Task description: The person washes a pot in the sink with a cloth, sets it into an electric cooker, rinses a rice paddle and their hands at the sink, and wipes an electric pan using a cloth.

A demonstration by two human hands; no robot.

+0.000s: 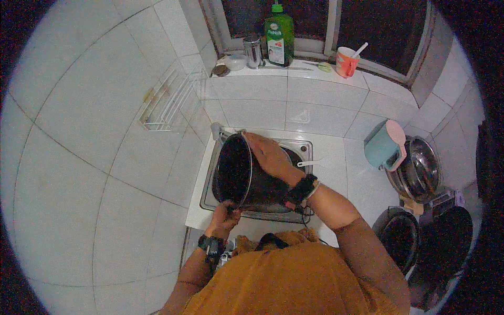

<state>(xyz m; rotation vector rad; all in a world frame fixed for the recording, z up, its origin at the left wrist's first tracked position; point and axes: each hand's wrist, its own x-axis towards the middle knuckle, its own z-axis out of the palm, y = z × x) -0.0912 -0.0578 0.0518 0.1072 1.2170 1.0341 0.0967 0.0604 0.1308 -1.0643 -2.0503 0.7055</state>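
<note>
A deep dark pot [234, 169] with a pale rim is tipped on its side over the stainless steel sink [252, 215], its mouth turned to the left. My left hand [225, 217] grips the pot's rim at the near side. Along the pot's far side lies my right hand [271, 155], fingertips at the rim, so the pot is held between both hands. Behind my right hand, another dark round vessel [290, 154] shows partly in the sink. A white utensil handle [309, 163] sticks out beside it. The tap [216, 132] stands at the sink's back left corner.
On the sill are a green bottle [279, 39], a metal canister [254, 53] and an orange cup [347, 62]. A white wire rack [169, 104] hangs on the left wall. At right stand a blue-green jug [382, 147], steel bowls [421, 169] and a dark pan [397, 236].
</note>
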